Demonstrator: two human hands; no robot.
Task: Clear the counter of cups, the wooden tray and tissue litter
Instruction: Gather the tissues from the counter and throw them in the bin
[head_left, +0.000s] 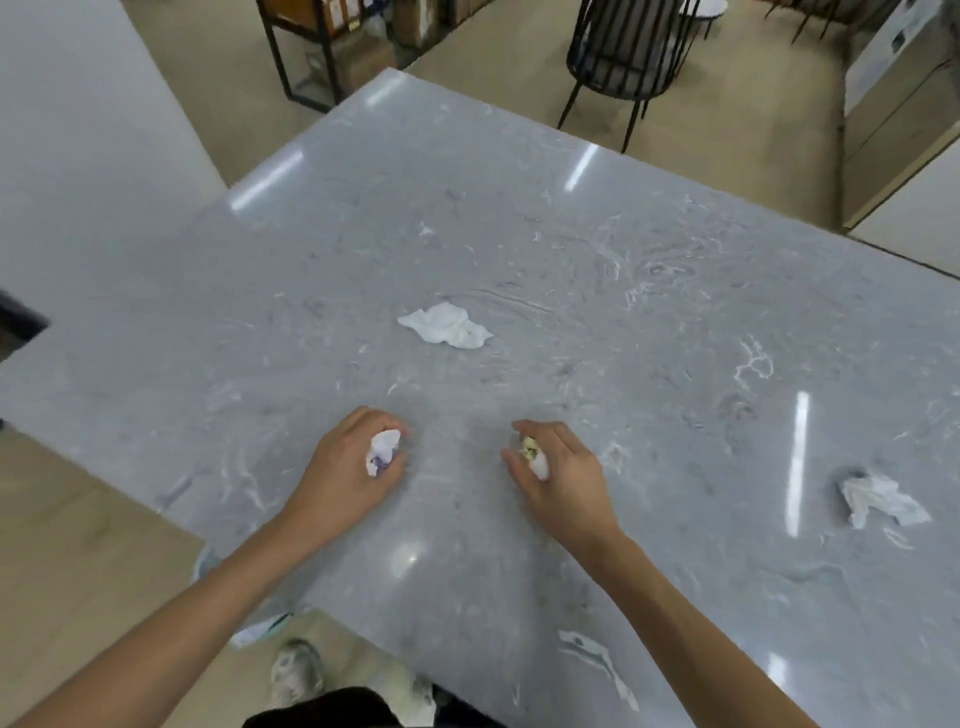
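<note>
My left hand (349, 465) grips a crumpled white tissue with a purple stain (382, 451) just above the grey marble counter (597, 291). A little to its right, my right hand (558, 470) grips another wad of tissue with a yellowish stain (535, 456). A loose white tissue (445, 325) lies on the counter beyond both hands, near the middle. Another crumpled tissue (880, 500) lies far to the right. No cups and no wooden tray are in view.
The counter's left edge steps down to a wooden floor (78, 545). A black wire chair (626, 52) and a black metal shelf (306, 57) stand past the far edge. A white wall (78, 130) is at the left. My shoes (296, 670) show below the near edge.
</note>
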